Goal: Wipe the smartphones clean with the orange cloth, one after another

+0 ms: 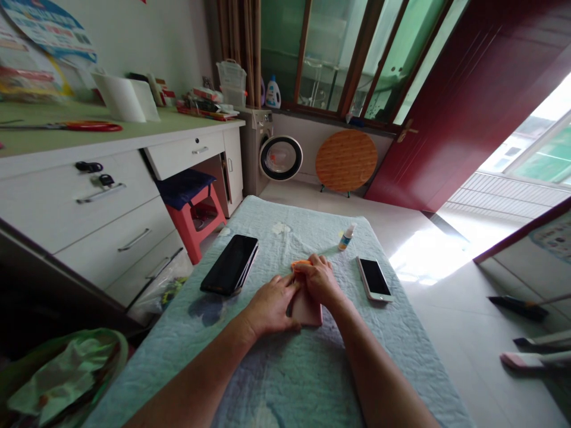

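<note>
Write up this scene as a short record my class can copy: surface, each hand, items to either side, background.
Surface: pale blue quilted cloth
Left hand: against the left side of a pink flat rectangular object, partly covered by the hands
Right hand: holding an orange cloth at that object's far end
Left side: black touchscreen device, face up
Right side: white smartphone, face up; small spray bottle, standing
Background: washing machine, round door open
</note>
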Demonstrator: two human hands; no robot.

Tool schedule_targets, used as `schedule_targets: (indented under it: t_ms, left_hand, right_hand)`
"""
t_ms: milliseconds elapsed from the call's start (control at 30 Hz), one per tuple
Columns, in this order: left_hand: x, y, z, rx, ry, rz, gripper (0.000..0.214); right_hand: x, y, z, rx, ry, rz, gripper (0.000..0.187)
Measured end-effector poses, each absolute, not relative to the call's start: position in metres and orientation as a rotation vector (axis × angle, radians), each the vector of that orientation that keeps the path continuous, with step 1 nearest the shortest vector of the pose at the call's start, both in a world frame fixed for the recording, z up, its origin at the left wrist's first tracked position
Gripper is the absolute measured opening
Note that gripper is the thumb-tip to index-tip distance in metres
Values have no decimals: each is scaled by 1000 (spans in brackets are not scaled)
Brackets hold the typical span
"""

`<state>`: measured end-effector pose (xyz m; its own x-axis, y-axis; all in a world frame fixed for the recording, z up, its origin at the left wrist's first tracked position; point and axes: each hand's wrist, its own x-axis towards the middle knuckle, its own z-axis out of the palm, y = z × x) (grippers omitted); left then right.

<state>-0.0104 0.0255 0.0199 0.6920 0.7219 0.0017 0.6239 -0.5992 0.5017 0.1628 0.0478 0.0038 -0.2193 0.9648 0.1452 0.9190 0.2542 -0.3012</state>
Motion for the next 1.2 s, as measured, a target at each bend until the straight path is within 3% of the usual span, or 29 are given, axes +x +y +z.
schedule_targets:
  t_ms: [667, 867, 1000, 1200]
  left_hand:
    - [-10, 24, 19, 2456, 1069, 287, 84]
    - [-9, 22, 24, 2452, 1074, 307, 74]
    - [-9, 21, 25, 2468, 1100, 285, 66]
    - [-9, 21, 25, 2486, 1130, 241, 56]
  right_hand:
    - [158, 51, 0, -1733, -2222, 247, 26]
    - [165, 41, 3, -1616, -2263, 363, 33]
    - [164, 41, 5, -1709, -2178, 274, 25]
    - [169, 44, 9, -1862, -2145, 165, 32]
